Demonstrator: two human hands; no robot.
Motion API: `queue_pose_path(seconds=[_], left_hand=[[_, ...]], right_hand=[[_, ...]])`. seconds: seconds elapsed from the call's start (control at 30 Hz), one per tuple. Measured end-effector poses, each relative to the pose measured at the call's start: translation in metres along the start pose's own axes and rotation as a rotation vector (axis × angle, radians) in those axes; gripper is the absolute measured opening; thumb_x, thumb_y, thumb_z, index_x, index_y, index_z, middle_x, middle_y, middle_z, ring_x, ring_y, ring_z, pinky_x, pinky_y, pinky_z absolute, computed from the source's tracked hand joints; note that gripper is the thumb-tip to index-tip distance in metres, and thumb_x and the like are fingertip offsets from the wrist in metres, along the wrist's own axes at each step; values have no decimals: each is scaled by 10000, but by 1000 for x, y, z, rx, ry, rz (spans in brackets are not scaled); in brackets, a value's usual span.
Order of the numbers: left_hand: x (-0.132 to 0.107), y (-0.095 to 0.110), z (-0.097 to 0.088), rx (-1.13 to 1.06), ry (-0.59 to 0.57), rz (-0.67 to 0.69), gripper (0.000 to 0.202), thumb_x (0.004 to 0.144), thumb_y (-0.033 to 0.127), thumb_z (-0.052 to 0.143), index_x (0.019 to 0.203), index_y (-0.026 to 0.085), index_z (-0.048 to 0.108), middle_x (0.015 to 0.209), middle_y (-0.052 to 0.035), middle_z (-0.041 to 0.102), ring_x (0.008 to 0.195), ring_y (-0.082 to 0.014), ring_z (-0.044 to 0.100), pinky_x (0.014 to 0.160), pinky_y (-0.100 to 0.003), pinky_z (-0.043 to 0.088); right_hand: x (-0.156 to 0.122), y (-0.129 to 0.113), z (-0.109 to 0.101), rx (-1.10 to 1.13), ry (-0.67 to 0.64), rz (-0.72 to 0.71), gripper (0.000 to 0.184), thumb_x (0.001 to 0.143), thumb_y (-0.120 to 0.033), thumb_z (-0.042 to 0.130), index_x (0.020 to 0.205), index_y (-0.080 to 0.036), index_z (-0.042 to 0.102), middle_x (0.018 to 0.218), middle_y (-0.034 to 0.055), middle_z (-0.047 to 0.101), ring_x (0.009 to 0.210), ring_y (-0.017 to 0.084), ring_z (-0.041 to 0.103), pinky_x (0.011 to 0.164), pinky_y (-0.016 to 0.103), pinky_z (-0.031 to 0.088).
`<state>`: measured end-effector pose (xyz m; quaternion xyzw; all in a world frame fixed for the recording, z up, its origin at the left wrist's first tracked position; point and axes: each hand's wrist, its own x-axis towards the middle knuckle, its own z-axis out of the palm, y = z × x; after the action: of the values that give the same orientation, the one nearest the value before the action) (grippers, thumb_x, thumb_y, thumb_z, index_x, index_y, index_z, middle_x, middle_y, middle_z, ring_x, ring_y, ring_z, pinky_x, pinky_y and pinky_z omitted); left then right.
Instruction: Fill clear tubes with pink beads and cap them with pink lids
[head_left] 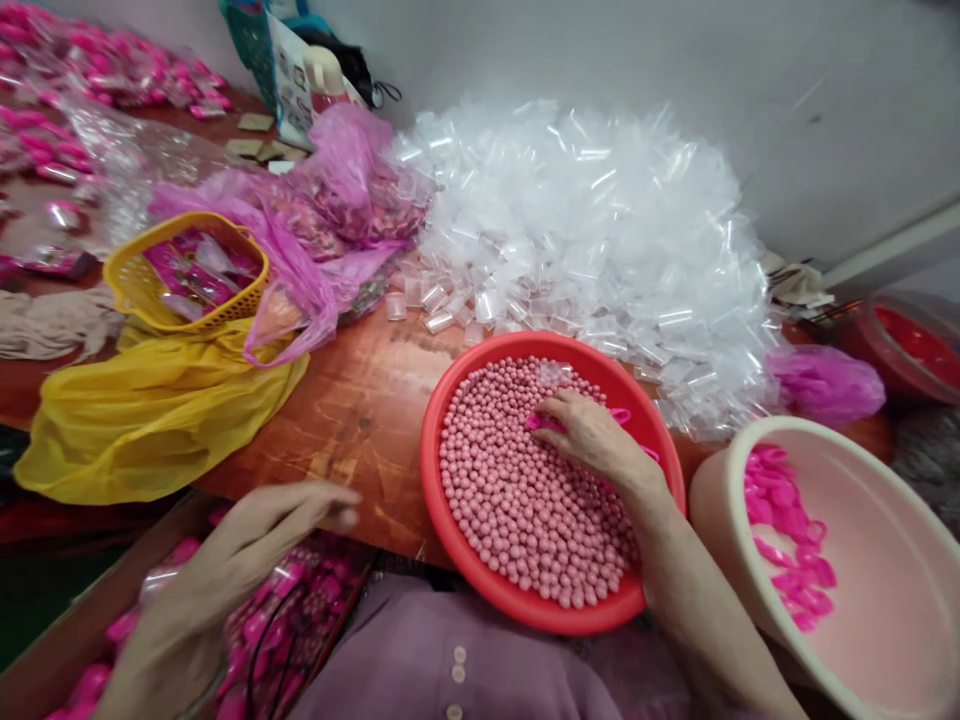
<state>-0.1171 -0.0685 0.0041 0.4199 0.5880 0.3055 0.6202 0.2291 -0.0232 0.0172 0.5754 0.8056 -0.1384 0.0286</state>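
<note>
My right hand [581,432] reaches into a red basin [439,520] filled with small pink beads [517,490]. Its fingers are closed on a small bright pink plastic piece [534,423], mostly hidden by the fingers. Pink loops [621,416] show beside that hand, over the beads. A clear plastic cylinder [553,374] lies on the beads near the basin's far side. Off to the left, my left hand [259,530] is stretched out above a box of pink pieces [262,625]. Its fingers are extended, slightly blurred at the tips, and nothing shows in them.
A large heap of clear plastic cylinders [600,230] covers the table behind the basin. At right stands a cream bucket [892,560] with pink plastic pieces [787,540]. A yellow basket [139,270], a yellow bag [165,420] and a pink bag [300,290] lie left.
</note>
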Motion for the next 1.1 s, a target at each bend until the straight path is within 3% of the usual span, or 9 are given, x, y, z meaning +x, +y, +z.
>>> queue_pose_path(seconds=[0.1,0.17,0.23,0.33,0.47,0.67,0.8,0.97,1.1], left_hand=[[54,32,29,408,-97,469,233,874,373,585,926,196,728,946,-41,730,921,-214,646,888,-336,512],[105,53,52,665,21,696,261,897,273,507,1044,155,688,1053,-89,711,977,-219,641,899,-334,499],[155,66,72,953,172,708,305,845,178,528,1119,99,637,1132,-163,666,1069,-265,613,930,-365,478],[209,69,88,1129,299,616,408,803,110,543,1208,70,572,1243,-224,600,1191,-325,553,985,-432,439],[236,55,90,1101,233,586,349,802,40,496,1129,75,614,1233,-215,620,1193,-294,555,997,-403,429],[230,31,81,996,96,612,173,823,126,539,822,56,697,902,-142,716,931,-207,654,854,-281,484],[201,31,66,840,59,679,226,843,229,599,961,83,725,931,-108,754,820,-177,690,742,-262,531],[140,42,59,426,30,949,274,839,334,673,1019,140,744,995,-101,771,883,-185,721,798,-283,562],[99,45,71,424,-25,1195,248,852,240,673,1076,145,720,969,-95,777,856,-167,736,799,-258,576]], right_hand=[[0,-5,0,12,-47,9,201,911,-276,611,1052,-152,683,1021,106,671,989,228,625,875,316,454],[-1,-7,1,8,-72,22,186,932,-267,577,1033,-150,680,1008,104,667,990,223,620,876,307,447],[-1,-9,4,-10,-82,36,177,946,-260,550,992,-146,678,982,101,657,963,218,617,860,302,445],[-1,-10,7,-19,-81,56,160,948,-251,543,953,-150,667,953,89,644,920,211,612,819,296,443],[-1,-10,7,-13,-90,62,164,954,-263,533,964,-154,655,955,86,632,917,206,609,814,291,441],[0,-8,7,-28,-98,23,193,968,-270,497,962,-145,645,947,96,630,917,217,613,825,305,448],[-2,-3,11,0,-21,-4,205,961,-280,507,955,-139,656,942,111,633,894,234,619,814,337,473],[-2,-9,9,231,337,-162,219,929,-303,575,1053,-139,653,965,117,667,873,228,645,797,359,516],[4,-37,-2,484,594,-308,298,897,-321,638,1155,-175,613,1027,96,709,865,188,672,786,322,537]])
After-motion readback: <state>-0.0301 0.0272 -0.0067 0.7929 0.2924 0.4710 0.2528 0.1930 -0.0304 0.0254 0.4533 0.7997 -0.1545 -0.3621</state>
